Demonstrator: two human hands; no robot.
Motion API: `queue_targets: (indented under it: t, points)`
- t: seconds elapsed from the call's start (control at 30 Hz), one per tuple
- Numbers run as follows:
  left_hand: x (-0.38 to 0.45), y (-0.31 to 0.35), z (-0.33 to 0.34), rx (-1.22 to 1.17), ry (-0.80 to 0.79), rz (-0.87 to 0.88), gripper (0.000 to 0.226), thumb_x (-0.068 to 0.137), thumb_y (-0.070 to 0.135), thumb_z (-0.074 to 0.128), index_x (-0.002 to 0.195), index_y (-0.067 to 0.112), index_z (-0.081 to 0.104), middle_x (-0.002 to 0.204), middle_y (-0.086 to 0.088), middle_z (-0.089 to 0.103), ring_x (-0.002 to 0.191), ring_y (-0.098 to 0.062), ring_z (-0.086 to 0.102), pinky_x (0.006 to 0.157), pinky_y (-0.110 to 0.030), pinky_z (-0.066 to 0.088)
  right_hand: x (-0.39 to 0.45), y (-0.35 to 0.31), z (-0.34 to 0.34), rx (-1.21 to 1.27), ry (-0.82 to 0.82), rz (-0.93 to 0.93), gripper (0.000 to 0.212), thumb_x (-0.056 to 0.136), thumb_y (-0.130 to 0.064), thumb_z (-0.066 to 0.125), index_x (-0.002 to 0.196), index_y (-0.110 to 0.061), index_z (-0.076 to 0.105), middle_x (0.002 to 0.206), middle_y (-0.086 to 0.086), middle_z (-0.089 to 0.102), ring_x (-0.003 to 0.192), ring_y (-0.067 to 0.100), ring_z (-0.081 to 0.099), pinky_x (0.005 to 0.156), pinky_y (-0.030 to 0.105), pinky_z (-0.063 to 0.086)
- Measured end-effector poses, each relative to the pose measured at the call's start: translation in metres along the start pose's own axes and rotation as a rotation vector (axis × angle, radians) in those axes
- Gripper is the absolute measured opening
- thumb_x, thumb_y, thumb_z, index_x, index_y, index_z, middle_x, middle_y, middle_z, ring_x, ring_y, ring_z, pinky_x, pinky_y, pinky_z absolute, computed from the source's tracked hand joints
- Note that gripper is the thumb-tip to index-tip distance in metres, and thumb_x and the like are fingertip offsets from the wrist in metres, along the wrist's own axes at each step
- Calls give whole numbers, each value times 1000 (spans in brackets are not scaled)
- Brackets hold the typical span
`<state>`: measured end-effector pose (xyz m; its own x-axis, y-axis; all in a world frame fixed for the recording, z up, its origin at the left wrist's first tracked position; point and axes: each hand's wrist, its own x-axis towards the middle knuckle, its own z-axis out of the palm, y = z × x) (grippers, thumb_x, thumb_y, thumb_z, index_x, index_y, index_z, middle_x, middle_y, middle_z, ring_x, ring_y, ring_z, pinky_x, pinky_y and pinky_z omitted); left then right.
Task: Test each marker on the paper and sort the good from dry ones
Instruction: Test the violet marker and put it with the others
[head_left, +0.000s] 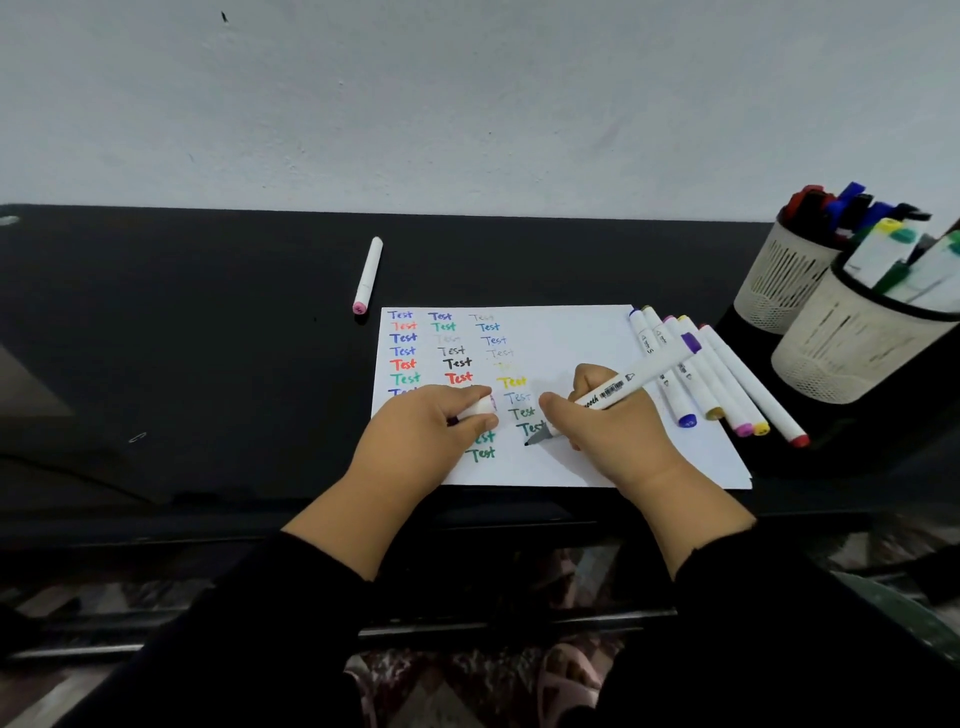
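A white paper sheet (582, 332) lies on the black table, covered with rows of the word "Test" in many colours. My right hand (608, 426) grips a white marker (623, 387) with a purple end cap, its dark tip touching the paper just below a green "Test". My left hand (421, 431) rests on the sheet's left part and holds a white cap (480, 408) between thumb and fingers. Several white markers (722, 384) lie side by side on the paper's right edge. One pink-capped marker (368, 275) lies alone on the table beyond the sheet.
Two cream mesh pen cups stand at the right: the far one (779, 280) holds red, blue and black markers, the near one (852, 353) holds white markers with green and yellow caps. A grey wall rises behind the black table (208, 338).
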<state>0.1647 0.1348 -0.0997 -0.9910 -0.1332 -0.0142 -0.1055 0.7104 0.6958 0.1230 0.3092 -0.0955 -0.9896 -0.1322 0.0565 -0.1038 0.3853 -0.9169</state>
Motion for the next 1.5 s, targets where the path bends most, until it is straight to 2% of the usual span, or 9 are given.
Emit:
queue_targets:
  t: [0.17,0.27,0.47,0.57,0.77,1.13,1.27,1.5]
  points:
    - [0,0,1,-6,4,-5,39,88,42,58,126,38,55,132,17,53,118,-5,47,90,-19,37,1,2,-1,-9,22,-7,37,79,-7,62,58,-15,32,54,-3,32,52,8,29,50,22,25]
    - [-1,-1,1,-3,6,-5,38,88,42,59,126,39,56,132,17,53,118,-5,47,89,-19,36,2,3,-3,13,23,0,40,79,-6,61,57,-17,29,49,-8,28,49,6,26,47,19,23]
    - [0,-1,1,4,6,-11,39,88,42,58,127,38,55,132,16,53,118,-6,47,87,-19,35,0,2,-3,-7,-25,-16,42,76,0,60,54,-16,28,53,-4,30,45,5,27,43,14,22]
    - [-1,-1,1,-6,6,-11,39,88,42,58,126,38,55,133,16,53,119,-6,47,89,-20,37,1,3,-6,16,23,3,42,77,-2,60,55,-17,27,48,-8,29,44,6,26,42,15,22]
    - [0,-1,2,0,7,-13,39,88,42,58,126,38,55,132,15,54,119,-7,47,88,-20,37,-1,4,-6,-1,5,-8,36,78,-5,60,59,-14,31,61,7,32,55,11,29,45,18,24]
    - [-1,-1,2,-13,5,-9,38,88,42,58,126,38,55,132,15,53,119,-6,47,86,-18,34,1,5,-7,25,57,-5,41,76,0,58,55,-17,27,55,-1,28,49,7,24,47,19,23]
    - [-1,-1,2,2,9,-13,38,88,43,58,126,39,55,130,16,54,117,-6,48,83,-18,34,1,4,-7,5,42,-18,39,76,0,58,57,-16,28,59,2,28,51,7,24,48,19,22]
    - [-2,-1,1,-20,11,-5,38,88,42,58,126,37,56,132,15,54,119,-6,47,88,-19,35,0,6,-8,36,63,-15,42,76,2,57,54,-17,26,52,-5,26,47,7,23,44,17,21]
